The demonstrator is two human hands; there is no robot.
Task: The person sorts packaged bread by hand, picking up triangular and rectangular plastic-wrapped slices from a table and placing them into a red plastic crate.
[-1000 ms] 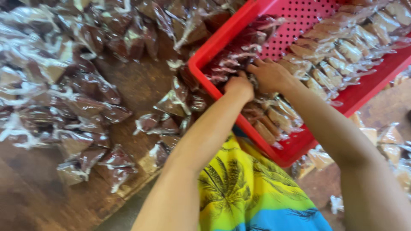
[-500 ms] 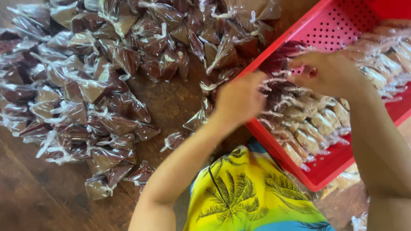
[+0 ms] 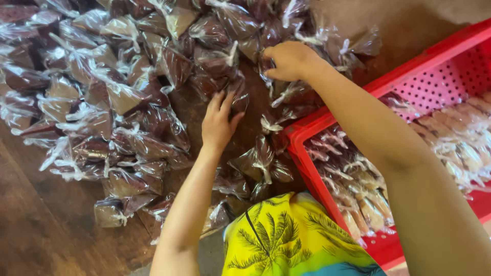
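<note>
The left hand (image 3: 219, 121) lies palm down with fingers spread loosely, its fingertips touching a small clear packet of dark brown filling (image 3: 236, 95) at its one o'clock; it rests on the packet rather than closing around it. The right hand (image 3: 289, 60), up at about one o'clock from the left, is curled, its fingers pinched on the twisted top of another brown packet (image 3: 266, 69) at the hand's lower left edge. Both hands work at the near edge of a broad heap of like packets (image 3: 117, 97) that spreads from twelve round to nine o'clock over a dark wooden table (image 3: 36, 230). At three o'clock stands a red perforated plastic crate (image 3: 434, 87), its near wall just beside the right forearm, with rows of packets (image 3: 353, 179) lying inside it. At six o'clock shows the person's yellow shirt with a palm print (image 3: 291, 240).
</note>
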